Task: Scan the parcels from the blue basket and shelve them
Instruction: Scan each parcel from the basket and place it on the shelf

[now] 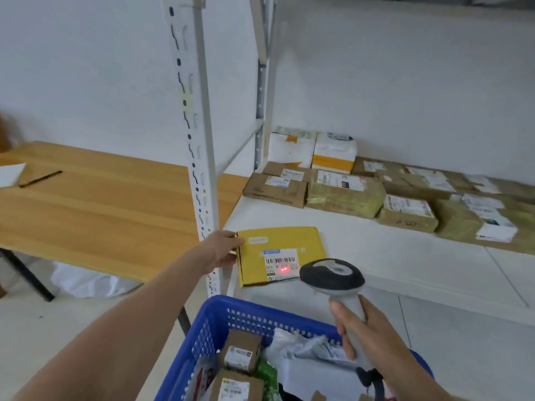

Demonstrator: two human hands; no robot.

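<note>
A flat yellow parcel (285,244) lies at the front left corner of the white shelf (376,256). My left hand (221,248) grips its left edge. A white label with a barcode faces up, and a red scanner dot glows on it. My right hand (367,331) grips the handle of a grey barcode scanner (331,274), whose head points at that label. Below, the blue basket (208,325) holds small brown boxes (241,350), a white poly bag (307,360) and a green packet.
Several brown and white parcels (344,192) lie in rows at the back of the shelf. A white perforated upright (199,157) stands left of the yellow parcel. A wooden table (95,204) to the left carries a black pen (40,178) and paper.
</note>
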